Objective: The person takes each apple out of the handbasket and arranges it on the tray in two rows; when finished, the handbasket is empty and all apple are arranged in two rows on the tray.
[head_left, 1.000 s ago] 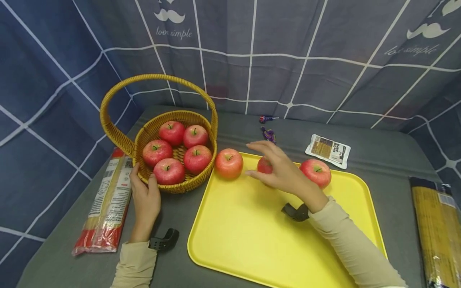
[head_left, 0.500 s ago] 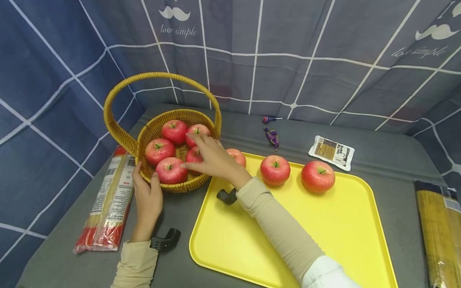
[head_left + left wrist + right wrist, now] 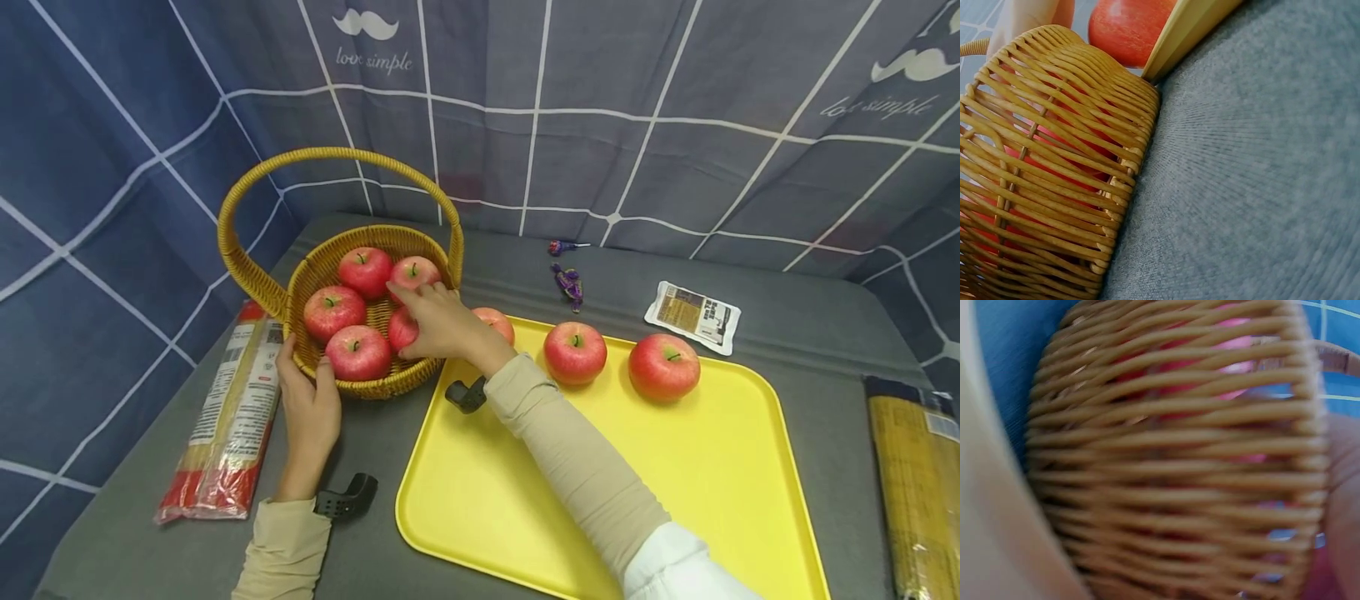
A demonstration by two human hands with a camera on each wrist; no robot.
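Note:
A yellow wicker basket (image 3: pixel 390 386) with a tall arched handle holds several red apples. At its front left, my left hand (image 3: pixel 311 412) grips the rim, with the thumb at the inner edge and the fingers outside. My right hand (image 3: pixel 448 327) reaches over the right rim, its thumb and fingers around an apple (image 3: pixel 402 328) in the basket. The hand covers part of that apple. In the right wrist view the woven wall (image 3: pixel 1179 444) fills most of the picture. On the yellow tray (image 3: pixel 495 492), an apple (image 3: pixel 495 321) is partly hidden behind my right wrist.
Two more apples, one in the middle (image 3: pixel 575 353) and one to the right (image 3: pixel 663 367), sit along the tray's back edge. A noodle packet (image 3: pixel 232 417) lies left of the basket. Behind the tray are a lollipop (image 3: pixel 564 247), a purple candy (image 3: pixel 568 286) and a white sachet (image 3: pixel 693 317).
My right hand has swung left from above the tray's middle apple to the basket and now holds an apple there. My left hand has stayed on the rim.

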